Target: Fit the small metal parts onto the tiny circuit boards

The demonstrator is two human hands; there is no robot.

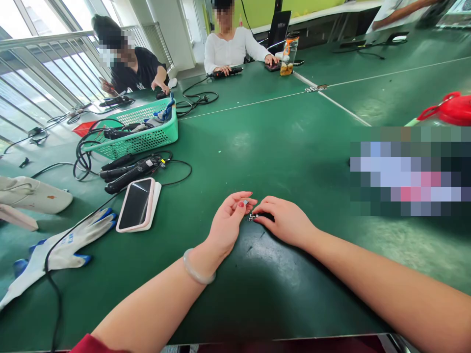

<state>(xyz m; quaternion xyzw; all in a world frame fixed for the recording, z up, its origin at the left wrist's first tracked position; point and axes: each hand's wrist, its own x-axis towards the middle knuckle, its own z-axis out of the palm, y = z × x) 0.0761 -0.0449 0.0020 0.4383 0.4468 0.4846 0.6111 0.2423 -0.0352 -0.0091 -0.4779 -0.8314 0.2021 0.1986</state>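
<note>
The left hand (227, 218) pinches a small grey piece (246, 202); just right of its thumb, the right hand (289, 220) pinches a small shiny silver metal piece (251, 216).

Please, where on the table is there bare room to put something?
Widest: the green table beyond the left grip and right grip, right of the basket. Smaller: between the forearms. Crowded: the left side, with phone, glove and corded tools. The blurred right area is unclear.
</note>
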